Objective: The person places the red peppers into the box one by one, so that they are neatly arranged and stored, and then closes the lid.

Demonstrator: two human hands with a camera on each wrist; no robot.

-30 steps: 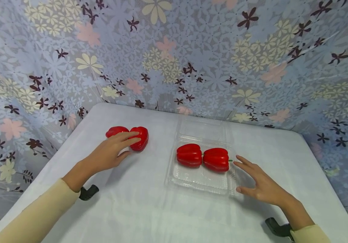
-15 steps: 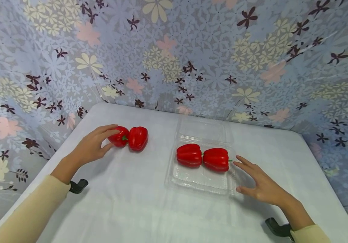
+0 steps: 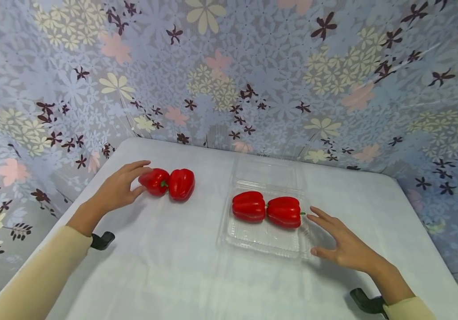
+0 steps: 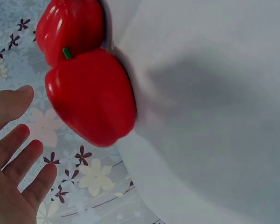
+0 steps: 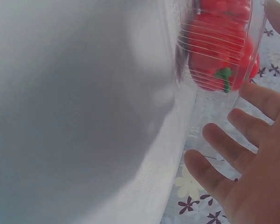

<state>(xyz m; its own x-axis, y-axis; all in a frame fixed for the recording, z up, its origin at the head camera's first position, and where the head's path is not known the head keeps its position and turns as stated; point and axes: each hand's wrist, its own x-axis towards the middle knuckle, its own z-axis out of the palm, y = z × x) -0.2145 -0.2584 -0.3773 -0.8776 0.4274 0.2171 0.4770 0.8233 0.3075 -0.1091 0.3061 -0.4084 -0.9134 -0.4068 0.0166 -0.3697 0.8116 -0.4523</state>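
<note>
"Left hand [image 3: 117,189] has moved off the loose peppers [image 3: 181,184]?"

"Yes, they're on the worktop [image 3: 173,271]; it's just beside them, fingers spread."

"Right hand [image 3: 344,244]?"

"Spread too, beside the box [image 3: 260,234] holding two other peppers [image 3: 284,212]."

Head view: from above, facing forward and down over the desk [image 3: 197,249]. Left-wrist view: close, tipped sideways; shares the left pepper pair [image 4: 84,70], upper left. Right-wrist view: close; shares the clear container [image 3: 264,233], upper right.
</note>
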